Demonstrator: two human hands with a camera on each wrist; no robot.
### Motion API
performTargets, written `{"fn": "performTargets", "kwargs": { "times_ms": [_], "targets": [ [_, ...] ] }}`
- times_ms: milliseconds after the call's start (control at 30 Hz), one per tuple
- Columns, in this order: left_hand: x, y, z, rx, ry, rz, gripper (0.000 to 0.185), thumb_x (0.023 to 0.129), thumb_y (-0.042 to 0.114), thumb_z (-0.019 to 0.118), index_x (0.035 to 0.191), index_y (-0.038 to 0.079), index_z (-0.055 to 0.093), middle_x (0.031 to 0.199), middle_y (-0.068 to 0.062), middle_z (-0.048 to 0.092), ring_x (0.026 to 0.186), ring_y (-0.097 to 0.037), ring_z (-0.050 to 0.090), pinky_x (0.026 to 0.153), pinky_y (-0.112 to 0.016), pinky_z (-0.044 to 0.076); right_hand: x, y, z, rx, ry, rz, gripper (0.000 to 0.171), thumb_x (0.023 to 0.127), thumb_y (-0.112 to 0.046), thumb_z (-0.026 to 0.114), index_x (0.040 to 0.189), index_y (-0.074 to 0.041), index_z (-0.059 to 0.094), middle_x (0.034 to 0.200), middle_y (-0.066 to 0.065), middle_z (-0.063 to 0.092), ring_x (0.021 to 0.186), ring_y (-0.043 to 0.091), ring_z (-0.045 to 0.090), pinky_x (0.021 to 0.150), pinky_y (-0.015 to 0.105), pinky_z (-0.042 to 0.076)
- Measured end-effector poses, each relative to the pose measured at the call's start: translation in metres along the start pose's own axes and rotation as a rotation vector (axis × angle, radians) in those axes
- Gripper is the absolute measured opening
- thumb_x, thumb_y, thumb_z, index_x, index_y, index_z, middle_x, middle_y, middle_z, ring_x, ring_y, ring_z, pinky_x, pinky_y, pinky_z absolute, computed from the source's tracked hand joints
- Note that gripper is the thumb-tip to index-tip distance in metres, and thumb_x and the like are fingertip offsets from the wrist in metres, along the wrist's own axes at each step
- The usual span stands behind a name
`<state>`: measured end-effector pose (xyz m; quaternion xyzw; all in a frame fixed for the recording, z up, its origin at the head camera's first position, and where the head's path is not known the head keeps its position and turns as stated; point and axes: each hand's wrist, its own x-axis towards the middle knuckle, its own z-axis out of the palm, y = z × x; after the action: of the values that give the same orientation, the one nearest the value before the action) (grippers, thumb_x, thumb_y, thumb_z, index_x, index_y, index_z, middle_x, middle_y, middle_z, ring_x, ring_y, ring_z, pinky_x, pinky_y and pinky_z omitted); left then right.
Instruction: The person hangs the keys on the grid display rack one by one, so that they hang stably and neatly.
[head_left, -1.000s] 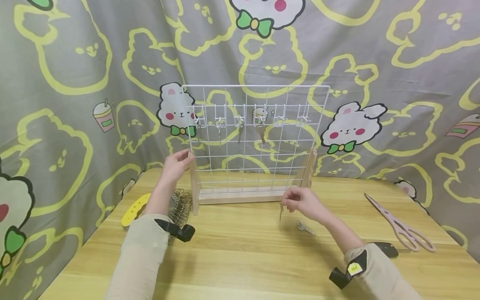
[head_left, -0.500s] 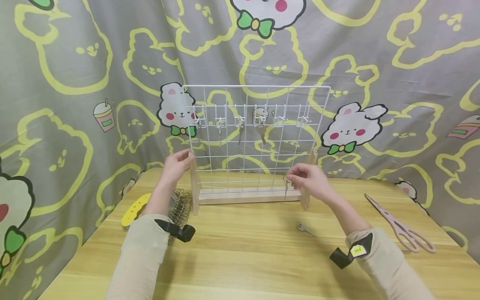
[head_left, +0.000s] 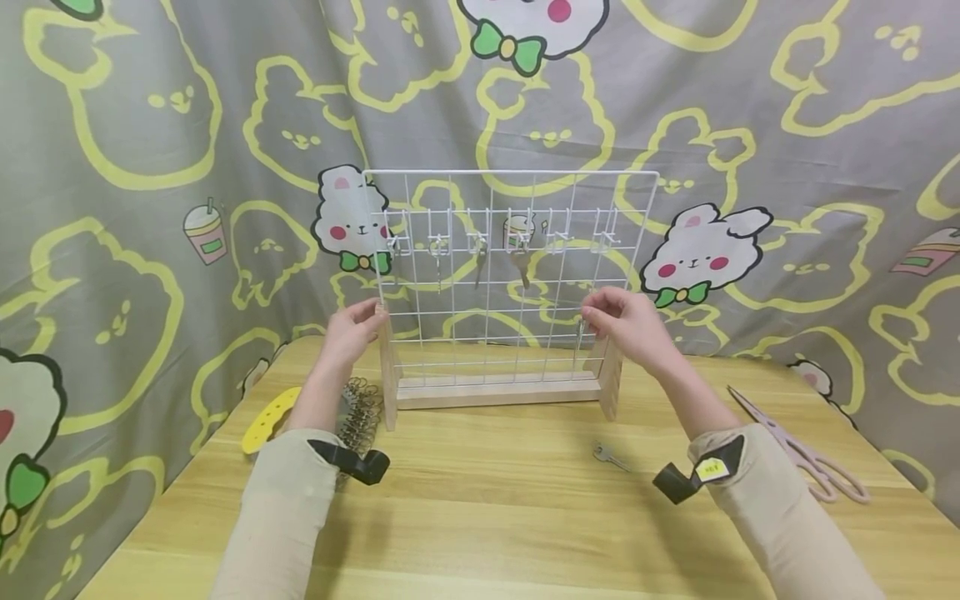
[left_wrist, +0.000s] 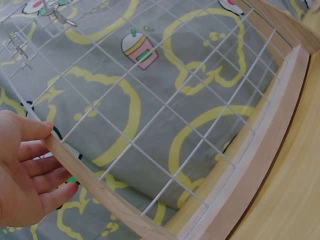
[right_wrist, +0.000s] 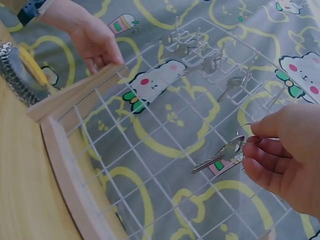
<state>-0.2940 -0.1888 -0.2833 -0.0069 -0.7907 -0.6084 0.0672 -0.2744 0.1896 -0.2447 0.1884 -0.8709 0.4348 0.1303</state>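
Observation:
A white wire grid rack stands in a wooden base [head_left: 498, 393], with a row of white hooks across its upper part. My left hand [head_left: 351, 333] grips the top of the left wooden side post [left_wrist: 95, 187], thumb in front and fingers behind. Between thumb and fingertips, my right hand [head_left: 630, 327] pinches a key ring [right_wrist: 241, 126]; from it hangs a silver key [right_wrist: 220, 155], in front of the grid's lower right part in the head view. Several keys hang on the left-hand hooks, among them a key [right_wrist: 234, 85] nearest the right hand.
A loose key [head_left: 611, 457] lies on the wooden table [head_left: 480, 525] before the rack. Pink scissors [head_left: 806, 458] lie at the right, partly behind the right sleeve. At the left are a yellow piece with holes [head_left: 272, 419] and a bundle of metal rings [head_left: 362, 412]. A patterned curtain [head_left: 285, 250] hangs behind.
My right hand has risen from near the table to the grid's right side, carrying the key on its ring. The left hand keeps its grip on the post.

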Motion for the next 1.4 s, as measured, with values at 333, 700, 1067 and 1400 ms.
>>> {"fn": "performTargets", "kwargs": {
  "times_ms": [333,700,1067,1400],
  "targets": [
    [-0.001,-0.003,0.000,-0.009,-0.006,-0.006,0.053,0.097,0.018,0.049,0.144,0.003,0.030,0.146,-0.017,0.031,0.132,-0.028,0.033,0.107,-0.038,0.033,0.017,-0.012,-0.004,0.038,0.121,-0.037,0.021,0.093,-0.016,0.058,0.100,0.004,0.061,0.078,0.014,0.060,0.063,0.016,0.057,0.056,0.022,0.053],
    [-0.001,-0.003,0.000,-0.017,0.003,0.000,0.052,0.097,0.017,0.050,0.143,0.002,0.031,0.145,-0.017,0.033,0.131,-0.029,0.034,0.107,-0.038,0.034,0.031,-0.038,-0.008,0.069,0.215,-0.119,0.021,0.093,-0.014,0.058,0.100,0.004,0.061,0.075,0.011,0.061,0.059,0.013,0.057,0.054,0.020,0.053],
    [0.001,-0.003,0.000,-0.009,0.002,0.006,0.053,0.096,0.017,0.050,0.143,0.002,0.031,0.145,-0.017,0.034,0.131,-0.028,0.035,0.106,-0.038,0.035,0.041,-0.050,-0.007,0.061,0.278,-0.090,0.021,0.093,-0.017,0.057,0.099,0.002,0.061,0.073,0.009,0.060,0.058,0.012,0.057,0.053,0.020,0.052],
    [0.002,-0.003,-0.001,-0.002,0.009,0.014,0.052,0.096,0.018,0.051,0.143,0.002,0.033,0.144,-0.017,0.036,0.130,-0.028,0.037,0.106,-0.038,0.035,0.050,-0.052,-0.005,0.051,0.308,-0.073,0.018,0.093,-0.013,0.056,0.098,0.004,0.061,0.074,0.012,0.060,0.056,0.012,0.057,0.053,0.021,0.053]
  ]
}}
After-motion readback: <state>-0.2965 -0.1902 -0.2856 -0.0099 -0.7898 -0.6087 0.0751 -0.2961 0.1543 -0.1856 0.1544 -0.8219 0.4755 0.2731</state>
